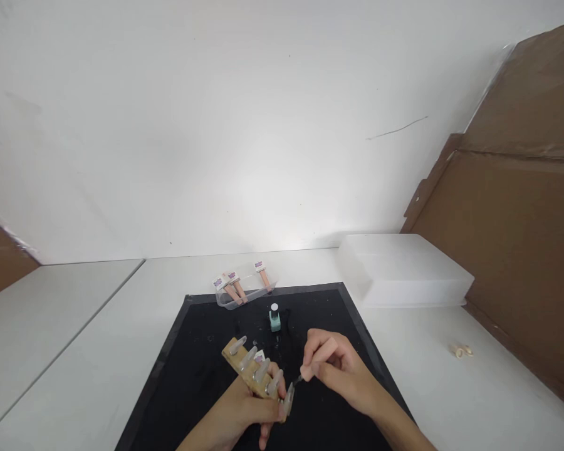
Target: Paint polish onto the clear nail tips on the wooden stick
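A wooden strip (pixel 250 374) carries several clear false nails (pixel 261 369) standing up in a slanted row. My left hand (pixel 251 407) is closed round its lower right end, with the thumb on top. In my right hand (pixel 333 363) is a pink-handled brush (pixel 320 359), pinched between thumb and fingers. Its dark tip is beside the end nail (pixel 288 398) at the lower right; whether they touch is too small to tell. Behind the hands, a mint green bottle (pixel 275 322) with a dark neck and pale top stands upright on the black mat (pixel 195 351).
At the mat's back edge, a clear tray (pixel 251 279) holds several pink-handled items with labels (pixel 232 293). A white plastic box (pixel 404 269) lies back right. Small beige pieces (pixel 460 351) rest on the white table at right. Brown cardboard (pixel 517 207) borders the right side.
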Available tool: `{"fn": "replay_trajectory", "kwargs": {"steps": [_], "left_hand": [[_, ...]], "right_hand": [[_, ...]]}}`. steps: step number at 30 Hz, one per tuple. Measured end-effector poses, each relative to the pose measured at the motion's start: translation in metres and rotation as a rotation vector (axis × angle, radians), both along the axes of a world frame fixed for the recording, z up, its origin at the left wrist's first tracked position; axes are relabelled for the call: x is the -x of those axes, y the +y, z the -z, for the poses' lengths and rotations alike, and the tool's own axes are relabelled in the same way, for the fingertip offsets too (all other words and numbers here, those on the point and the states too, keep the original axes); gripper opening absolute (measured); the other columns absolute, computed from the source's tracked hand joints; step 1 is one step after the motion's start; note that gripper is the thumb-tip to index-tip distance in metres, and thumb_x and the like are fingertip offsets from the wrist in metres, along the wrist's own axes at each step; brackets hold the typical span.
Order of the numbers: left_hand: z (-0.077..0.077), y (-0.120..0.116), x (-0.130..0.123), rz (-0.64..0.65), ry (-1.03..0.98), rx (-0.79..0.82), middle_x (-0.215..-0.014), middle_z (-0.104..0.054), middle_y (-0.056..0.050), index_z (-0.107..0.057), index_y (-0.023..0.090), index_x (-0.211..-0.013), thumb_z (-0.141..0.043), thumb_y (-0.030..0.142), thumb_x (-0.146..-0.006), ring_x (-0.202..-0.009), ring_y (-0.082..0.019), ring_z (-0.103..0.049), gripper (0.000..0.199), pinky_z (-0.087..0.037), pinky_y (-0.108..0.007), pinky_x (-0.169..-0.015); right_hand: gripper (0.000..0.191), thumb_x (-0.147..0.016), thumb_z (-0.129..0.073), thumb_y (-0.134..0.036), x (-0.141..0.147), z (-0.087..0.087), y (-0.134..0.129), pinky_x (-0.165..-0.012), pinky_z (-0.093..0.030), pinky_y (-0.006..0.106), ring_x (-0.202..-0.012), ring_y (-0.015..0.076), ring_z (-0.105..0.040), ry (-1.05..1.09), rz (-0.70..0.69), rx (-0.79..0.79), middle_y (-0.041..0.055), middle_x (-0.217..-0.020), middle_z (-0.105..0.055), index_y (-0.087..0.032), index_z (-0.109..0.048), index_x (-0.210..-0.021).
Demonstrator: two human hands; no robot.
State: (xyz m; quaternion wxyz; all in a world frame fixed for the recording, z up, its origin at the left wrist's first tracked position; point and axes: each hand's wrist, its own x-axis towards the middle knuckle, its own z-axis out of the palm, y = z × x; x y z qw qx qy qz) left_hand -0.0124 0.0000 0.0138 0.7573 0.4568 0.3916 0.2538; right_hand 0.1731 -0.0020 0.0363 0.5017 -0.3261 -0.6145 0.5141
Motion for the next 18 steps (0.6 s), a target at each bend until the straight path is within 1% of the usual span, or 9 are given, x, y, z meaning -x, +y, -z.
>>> {"fn": "replay_trajectory", "kwargs": {"steps": [2, 4, 6, 10, 12, 13, 15, 17, 18], "left_hand": [[-0.0018, 0.0009, -0.0008, -0.002, 0.019, -0.016, -0.046, -0.048, 0.009, -0.050, 0.017, -0.063, -0.063, 0.016, -0.054, -0.032, -0.003, -0.037, 0.015, -0.035, -0.017, -0.033], [-0.0024, 0.0017, -0.0017, 0.000, 0.032, -0.023, -0.045, -0.046, 0.010, -0.050, 0.017, -0.062, -0.063, 0.015, -0.054, -0.032, -0.003, -0.037, 0.015, -0.036, -0.017, -0.033], [-0.0009, 0.0019, -0.0020, 0.000, 0.043, -0.028, -0.046, -0.047, 0.009, -0.050, 0.017, -0.063, -0.063, 0.015, -0.053, -0.032, -0.004, -0.039, 0.016, -0.036, -0.017, -0.032], [0.0041, 0.0006, -0.0005, -0.006, 0.062, -0.051, -0.050, -0.051, 0.008, -0.050, 0.017, -0.065, -0.063, 0.014, -0.054, -0.033, -0.004, -0.040, 0.017, -0.036, -0.017, -0.033], [0.0058, 0.0002, 0.0002, 0.000, 0.061, -0.063, -0.051, -0.051, 0.008, -0.050, 0.017, -0.066, -0.064, 0.016, -0.056, -0.033, -0.004, -0.040, 0.018, -0.037, -0.017, -0.033], [0.0063, 0.0002, 0.0003, 0.001, 0.062, -0.070, -0.051, -0.051, 0.008, -0.050, 0.017, -0.066, -0.065, 0.017, -0.056, -0.033, -0.004, -0.040, 0.018, -0.037, -0.017, -0.033], [0.0069, 0.0004, -0.0001, 0.001, 0.074, -0.085, -0.050, -0.050, 0.008, -0.050, 0.017, -0.067, -0.065, 0.017, -0.057, -0.034, -0.004, -0.041, 0.018, -0.038, -0.017, -0.034], [0.0071, 0.0006, -0.0010, 0.009, 0.084, -0.100, -0.051, -0.048, 0.009, -0.050, 0.017, -0.066, -0.065, 0.016, -0.056, -0.035, -0.004, -0.041, 0.018, -0.040, -0.018, -0.035], [0.0072, 0.0006, -0.0014, 0.013, 0.087, -0.105, -0.052, -0.048, 0.009, -0.050, 0.017, -0.066, -0.065, 0.016, -0.056, -0.035, -0.004, -0.041, 0.018, -0.040, -0.018, -0.036]], "right_hand": [[0.017, -0.073, -0.060, -0.012, 0.0010, -0.0001, -0.0019, -0.050, -0.037, 0.025, -0.058, 0.0137, -0.051, -0.024, -0.083, -0.029, 0.0024, -0.066, -0.060, -0.017, -0.067, -0.058], [0.018, -0.073, -0.059, -0.011, 0.0025, -0.0010, -0.0034, -0.049, -0.036, 0.025, -0.057, 0.0133, -0.050, -0.075, -0.113, -0.062, 0.0030, -0.067, -0.062, -0.017, -0.067, -0.058], [0.018, -0.071, -0.058, -0.008, 0.0036, -0.0023, -0.0035, -0.050, -0.036, 0.025, -0.056, 0.0130, -0.050, -0.125, -0.073, -0.063, 0.0020, -0.066, -0.062, -0.017, -0.064, -0.057], [0.021, -0.069, -0.054, -0.003, 0.0026, -0.0028, -0.0003, -0.053, -0.038, 0.025, -0.058, 0.0131, -0.052, -0.155, 0.091, -0.048, 0.0000, -0.065, -0.058, -0.018, -0.056, -0.055], [0.023, -0.070, -0.053, -0.003, 0.0016, -0.0023, 0.0005, -0.053, -0.038, 0.025, -0.059, 0.0131, -0.052, -0.114, 0.101, -0.055, 0.0003, -0.066, -0.058, -0.018, -0.054, -0.053], [0.023, -0.071, -0.053, -0.004, 0.0013, -0.0023, 0.0001, -0.053, -0.037, 0.025, -0.059, 0.0132, -0.052, -0.085, 0.074, -0.062, 0.0007, -0.066, -0.058, -0.018, -0.054, -0.052], [0.022, -0.071, -0.055, -0.008, 0.0017, -0.0030, -0.0015, -0.052, -0.037, 0.025, -0.059, 0.0137, -0.051, -0.049, -0.023, -0.076, 0.0015, -0.066, -0.059, -0.018, -0.056, -0.052], [0.022, -0.071, -0.055, -0.007, 0.0028, -0.0044, -0.0034, -0.051, -0.037, 0.025, -0.057, 0.0132, -0.051, -0.107, -0.098, -0.069, 0.0020, -0.065, -0.061, -0.017, -0.057, -0.052], [0.022, -0.070, -0.055, -0.006, 0.0033, -0.0050, -0.0040, -0.051, -0.037, 0.025, -0.056, 0.0128, -0.050, -0.141, -0.103, -0.066, 0.0017, -0.064, -0.061, -0.017, -0.057, -0.052]]}}
